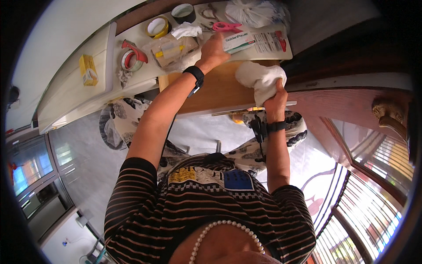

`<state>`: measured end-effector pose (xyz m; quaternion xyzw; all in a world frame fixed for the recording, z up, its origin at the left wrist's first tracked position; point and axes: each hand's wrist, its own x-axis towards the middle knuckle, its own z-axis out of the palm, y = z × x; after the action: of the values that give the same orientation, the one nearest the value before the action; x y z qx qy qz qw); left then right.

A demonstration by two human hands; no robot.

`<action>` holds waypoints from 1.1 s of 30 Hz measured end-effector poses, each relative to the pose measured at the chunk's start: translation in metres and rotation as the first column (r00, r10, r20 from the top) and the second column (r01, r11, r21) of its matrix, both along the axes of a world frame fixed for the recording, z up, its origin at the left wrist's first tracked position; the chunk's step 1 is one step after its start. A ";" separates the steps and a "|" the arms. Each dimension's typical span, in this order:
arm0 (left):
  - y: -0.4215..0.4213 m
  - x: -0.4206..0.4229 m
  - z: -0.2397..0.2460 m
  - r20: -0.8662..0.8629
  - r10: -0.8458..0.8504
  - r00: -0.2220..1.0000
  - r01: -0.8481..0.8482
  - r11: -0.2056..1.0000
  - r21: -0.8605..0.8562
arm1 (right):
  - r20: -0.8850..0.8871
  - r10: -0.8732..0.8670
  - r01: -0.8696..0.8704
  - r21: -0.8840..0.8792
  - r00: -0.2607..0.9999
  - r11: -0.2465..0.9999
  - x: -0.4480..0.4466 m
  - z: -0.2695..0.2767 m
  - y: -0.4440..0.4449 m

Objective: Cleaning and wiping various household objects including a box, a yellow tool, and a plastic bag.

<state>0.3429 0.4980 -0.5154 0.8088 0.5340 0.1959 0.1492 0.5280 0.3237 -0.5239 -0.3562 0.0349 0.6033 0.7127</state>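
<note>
My right hand grips a bunched white cloth above an open wooden drawer. Over the tabletop, my left hand reaches forward with thumb and fingers apart, and nothing shows in its grasp. Its thumb is right beside a white printed box; whether they touch I cannot tell. Pink-handled scissors lie just beyond the fingertips. To the left of that hand is a clear plastic bag around a brown item, with crumpled white tissue on top.
The tabletop also bears a red tape dispenser, a yellow tape roll, a black tape roll, a yellow box, a blister pack and a white plastic bag. A wooden door stands at right.
</note>
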 end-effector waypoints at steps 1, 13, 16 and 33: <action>0.000 -0.002 -0.002 0.162 0.006 0.987 -0.006 1.000 0.002 | 0.002 0.000 0.000 0.000 1.000 1.000 0.002 -0.001 0.001; -0.072 -0.039 0.046 0.674 0.096 0.733 -0.052 0.995 -0.085 | 0.235 -0.116 0.087 0.130 0.965 0.988 -0.002 0.052 -0.012; -0.100 -0.060 0.048 0.729 0.027 0.684 -0.096 0.994 0.053 | 0.341 -0.063 -0.006 0.198 0.938 0.980 -0.024 0.083 -0.023; -0.222 -0.113 0.089 0.679 -0.174 0.713 -0.141 0.913 0.382 | 0.942 -0.307 -0.244 0.268 -0.138 0.932 -0.180 0.104 -0.052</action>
<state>0.2299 0.2764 -0.4262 0.6913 0.3770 0.5924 0.1704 0.3483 0.2715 -0.4195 -0.5482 -0.6167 0.1005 0.5560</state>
